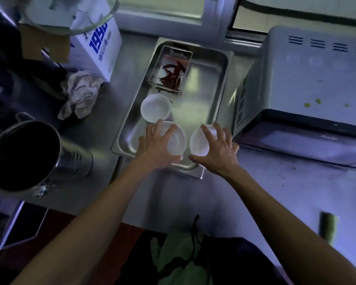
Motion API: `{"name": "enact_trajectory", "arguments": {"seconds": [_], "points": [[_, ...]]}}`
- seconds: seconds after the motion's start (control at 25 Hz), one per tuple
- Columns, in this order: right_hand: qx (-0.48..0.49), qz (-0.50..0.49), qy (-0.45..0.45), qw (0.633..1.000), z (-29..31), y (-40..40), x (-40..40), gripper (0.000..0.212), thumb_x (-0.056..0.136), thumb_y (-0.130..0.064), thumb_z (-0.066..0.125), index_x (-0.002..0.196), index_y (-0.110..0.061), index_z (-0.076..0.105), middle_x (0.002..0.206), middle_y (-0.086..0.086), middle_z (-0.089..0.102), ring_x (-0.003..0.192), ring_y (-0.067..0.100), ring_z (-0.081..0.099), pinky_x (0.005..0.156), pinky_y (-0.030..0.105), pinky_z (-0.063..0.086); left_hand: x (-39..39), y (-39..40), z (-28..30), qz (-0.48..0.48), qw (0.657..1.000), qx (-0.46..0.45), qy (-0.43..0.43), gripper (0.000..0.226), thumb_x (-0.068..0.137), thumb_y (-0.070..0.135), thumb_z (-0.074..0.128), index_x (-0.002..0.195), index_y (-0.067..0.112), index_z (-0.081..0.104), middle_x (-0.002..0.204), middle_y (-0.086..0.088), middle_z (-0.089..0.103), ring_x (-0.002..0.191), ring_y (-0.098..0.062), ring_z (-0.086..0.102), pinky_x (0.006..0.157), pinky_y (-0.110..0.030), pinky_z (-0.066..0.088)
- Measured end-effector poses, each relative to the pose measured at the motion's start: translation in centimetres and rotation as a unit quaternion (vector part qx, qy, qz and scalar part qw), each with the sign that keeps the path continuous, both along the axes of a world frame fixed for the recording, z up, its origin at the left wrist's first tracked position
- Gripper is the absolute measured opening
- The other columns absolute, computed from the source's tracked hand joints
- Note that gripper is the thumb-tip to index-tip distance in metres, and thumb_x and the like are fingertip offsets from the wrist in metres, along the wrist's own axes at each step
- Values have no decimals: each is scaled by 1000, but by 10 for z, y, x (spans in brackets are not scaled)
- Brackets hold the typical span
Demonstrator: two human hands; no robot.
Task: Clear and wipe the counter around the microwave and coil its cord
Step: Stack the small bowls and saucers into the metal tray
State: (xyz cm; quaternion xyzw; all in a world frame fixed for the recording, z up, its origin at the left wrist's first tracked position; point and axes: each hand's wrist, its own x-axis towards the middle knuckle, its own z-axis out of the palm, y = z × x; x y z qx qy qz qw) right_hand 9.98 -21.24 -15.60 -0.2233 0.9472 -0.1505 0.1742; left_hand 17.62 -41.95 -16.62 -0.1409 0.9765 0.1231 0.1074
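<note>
In the middle of the frame, two white bowls (176, 140) in the tray (224, 64) left of the microwave (308, 79) are gripped by the hands (158, 147), one each, and should be held by the rims, as they look breakable.

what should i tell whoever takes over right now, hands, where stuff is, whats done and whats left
Left hand grips a white bowl; right hand grips a second bowl. Both bowls are at the near end of the steel tray, left of the microwave.
A third bowl and a small tin of dried chillies also sit in the tray. A crumpled rag lies on the counter to the left.
Done: nothing visibly wiped; green specks remain on the microwave top.
Left: clear the tray, wipe, coil the cord, which is not visible.
</note>
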Motion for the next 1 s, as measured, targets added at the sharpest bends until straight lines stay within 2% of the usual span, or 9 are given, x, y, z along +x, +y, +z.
{"name": "enact_trajectory", "arguments": {"seconds": [0.16,0.32,0.48,0.72,0.84,0.92,1.0], "points": [[22,-59,-12,998,-7,-8,5,109,62,-78,68,151,-45,15,162,-4,8,146,33,9,104,65,28,-24,-11,-22,-78,996,-13,-44,111,58,75,71,147,38,16,156,-7,7,141,-39,12,102,-63,36],[38,-104,-11,994,-10,-8,9,110,60,-82,62,152,-43,15,162,-1,9,146,35,9,104,65,28,-39,-10,-43,-126,988,19,-88,113,61,75,69,149,41,6,160,-2,-3,147,-37,1,109,-64,26],[57,-129,-15,990,-10,-5,11,112,57,-86,53,152,-43,14,161,0,10,146,35,10,106,65,29,-52,-6,-52,-160,981,34,-107,115,62,75,69,151,41,5,162,-1,-7,148,-38,1,113,-62,22],[61,-107,7,992,-16,-8,8,109,62,-76,68,151,-39,19,159,4,13,145,37,11,104,66,31,-57,-2,-59,-160,978,15,-135,113,69,61,76,154,37,5,163,-5,-11,149,-39,-4,114,-64,20],[62,-93,6,994,-17,-12,4,111,61,-76,69,152,-39,18,160,4,12,145,36,9,104,66,30,-55,-2,-58,-157,978,27,-137,109,73,58,74,155,35,6,163,-4,-15,150,-36,-9,115,-64,17],[58,-88,9,994,-17,-15,3,112,60,-77,69,152,-40,17,160,3,11,145,36,10,103,65,30,-51,-6,-55,-151,980,35,-123,103,77,60,70,155,33,9,164,-4,-10,151,-33,-8,117,-61,17],[57,-73,23,995,-16,-18,2,114,60,-78,70,152,-39,16,161,3,10,145,36,11,103,66,31,-41,-13,-50,-132,986,28,-94,92,80,61,65,153,30,19,163,-4,6,151,-30,3,117,-55,22]]}}
